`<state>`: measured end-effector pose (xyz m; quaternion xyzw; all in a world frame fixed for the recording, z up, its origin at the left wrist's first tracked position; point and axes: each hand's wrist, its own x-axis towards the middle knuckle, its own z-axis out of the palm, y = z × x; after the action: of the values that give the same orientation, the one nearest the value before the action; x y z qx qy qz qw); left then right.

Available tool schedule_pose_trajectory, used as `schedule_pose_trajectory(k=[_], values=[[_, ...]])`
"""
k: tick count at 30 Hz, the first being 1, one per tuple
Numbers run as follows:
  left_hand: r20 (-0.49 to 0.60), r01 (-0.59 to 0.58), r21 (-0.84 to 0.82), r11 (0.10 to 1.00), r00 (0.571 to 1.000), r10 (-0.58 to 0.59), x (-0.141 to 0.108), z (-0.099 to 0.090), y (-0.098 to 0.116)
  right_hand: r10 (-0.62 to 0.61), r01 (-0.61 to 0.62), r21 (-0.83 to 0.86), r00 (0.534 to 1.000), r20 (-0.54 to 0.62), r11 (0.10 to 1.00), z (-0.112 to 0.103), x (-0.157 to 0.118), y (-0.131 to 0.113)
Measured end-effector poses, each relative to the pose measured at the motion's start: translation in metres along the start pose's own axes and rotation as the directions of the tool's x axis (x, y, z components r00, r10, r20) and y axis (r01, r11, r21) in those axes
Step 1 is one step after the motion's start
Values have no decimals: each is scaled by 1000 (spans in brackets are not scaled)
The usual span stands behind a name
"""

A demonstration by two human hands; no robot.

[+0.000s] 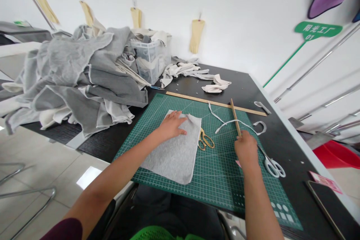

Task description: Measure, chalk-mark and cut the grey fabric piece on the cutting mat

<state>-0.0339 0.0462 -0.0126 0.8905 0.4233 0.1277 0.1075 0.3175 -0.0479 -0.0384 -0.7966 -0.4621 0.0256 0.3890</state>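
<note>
My left hand lies flat with its fingers spread on a grey piece of fabric. The fabric rests on a green cutting mat with a white grid. Gold-handled scissors stick out from under the fabric's right edge, their blades hidden. In my right hand is one end of a narrow wooden ruler, which points away from me over the mat. Thin pale fabric strips curl near the ruler. White-handled scissors lie just right of my right hand.
A large heap of grey cloth and a clear plastic bin stand at left. Another wooden strip crosses the mat's far edge. Cream scraps lie beyond it. A phone sits at the right edge, near a red container.
</note>
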Motion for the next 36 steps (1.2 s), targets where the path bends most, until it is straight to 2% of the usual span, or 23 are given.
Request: schedule_pose_trajectory(k=[3, 6, 10, 14, 15, 16, 18, 20, 21, 22, 25, 31, 34, 36], values=[[-141, 2, 60, 998, 990, 7, -3, 0, 13, 144, -137, 212, 989, -18, 968, -3, 7, 7], [-107, 16, 16, 1000, 994, -15, -5, 5, 23, 230, -232, 452, 971, 58, 862, 2, 9, 2], [-37, -69, -26, 997, 997, 68, -4, 14, 22, 189, -254, 684, 967, 170, 684, 7, 1, -21], [-68, -62, -28, 998, 996, 60, -3, 21, 20, 140, -192, 839, 980, 140, 508, -2, -1, -36], [-91, -58, -28, 998, 994, 55, -4, 21, 21, 141, -180, 879, 981, 130, 441, -5, 1, -37], [-106, -63, -33, 997, 993, 59, -4, 22, 22, 172, -216, 929, 970, 170, 299, -7, 3, -36], [-133, -65, -41, 997, 989, 59, -5, 22, 24, 254, -351, 933, 913, 321, 82, -7, 6, -34], [-131, -98, -42, 994, 987, 92, -5, 22, 25, 273, -468, 881, 841, 467, -66, -4, 5, -36], [-122, -114, -36, 993, 986, 109, -5, 21, 26, 249, -500, 858, 821, 514, -123, -2, 2, -39], [-114, -123, -27, 992, 986, 119, -6, 20, 27, 212, -516, 843, 816, 538, -150, 0, -1, -43], [-82, -134, -6, 991, 988, 133, -4, 16, 27, 137, -511, 853, 842, 522, -106, 5, -14, -60], [52, -257, -5, 966, 965, 257, 16, 9, 11, -40, -643, 754, 764, 644, -136, 7, -29, -82], [122, -254, 24, 967, 961, 249, 27, 11, 4, -87, -674, 727, 738, 669, -131, 11, -36, -89], [120, -227, 43, 973, 968, 220, 32, 15, 3, -106, -680, 723, 733, 671, -126, 16, -41, -92]])
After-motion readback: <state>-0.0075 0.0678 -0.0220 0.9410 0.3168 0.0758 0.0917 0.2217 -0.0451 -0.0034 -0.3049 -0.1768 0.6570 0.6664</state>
